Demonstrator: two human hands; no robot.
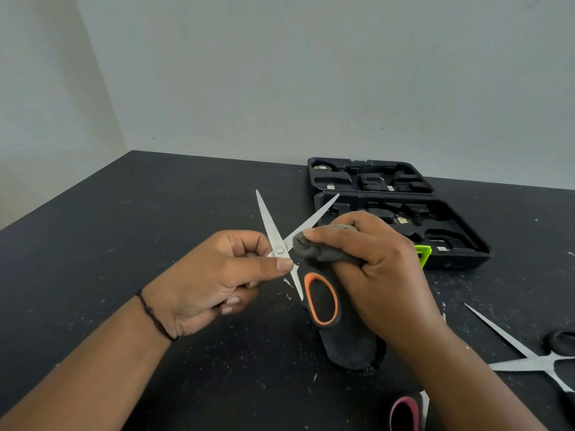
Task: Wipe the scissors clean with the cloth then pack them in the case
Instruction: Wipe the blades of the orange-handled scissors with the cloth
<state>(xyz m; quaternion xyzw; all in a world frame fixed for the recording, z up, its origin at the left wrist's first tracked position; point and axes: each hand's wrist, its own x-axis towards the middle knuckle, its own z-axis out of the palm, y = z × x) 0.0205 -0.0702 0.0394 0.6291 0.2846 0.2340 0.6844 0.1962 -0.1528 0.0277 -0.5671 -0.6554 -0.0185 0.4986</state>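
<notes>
Scissors with black-and-orange handles (322, 298) are held above the dark table with their steel blades spread wide, tips pointing away from me. My left hand (217, 275) pinches them near the pivot screw, thumb on top. My right hand (376, 269) grips a dark grey cloth (323, 247) and presses it against the right blade just past the pivot. The cloth's loose end hangs below the handle. The black case (448, 262) lies open behind my right hand, its moulded slots partly hidden by that hand.
A second pair of open scissors with black handles (529, 359) lies on the table at the right edge. A pink-and-black handle (404, 413) shows at the bottom, beside my right forearm. The table (155, 213) meets grey walls at the back and left. A green latch (423, 255) marks the case's front.
</notes>
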